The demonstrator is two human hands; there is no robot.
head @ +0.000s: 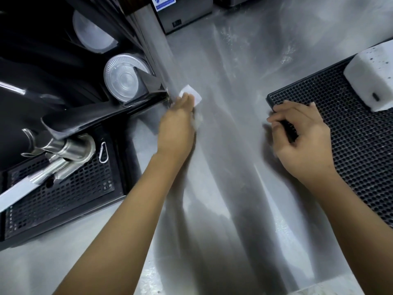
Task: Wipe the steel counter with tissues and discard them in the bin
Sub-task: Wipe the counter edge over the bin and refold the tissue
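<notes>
Flat-fingered left grip (178, 124) is pressing a tissue (195, 95) onto the steel desk (225, 158); right grip (302, 143) is clutching a black mat (353, 150).

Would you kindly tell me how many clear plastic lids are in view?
2: the lower lid in the black holder's near slot, the upper lid farther back. Others may be stacked behind them.

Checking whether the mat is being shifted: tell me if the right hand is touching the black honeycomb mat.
Touching. In the head view the right hand grips the corner of the black honeycomb mat, fingers curled round its edge.
</notes>
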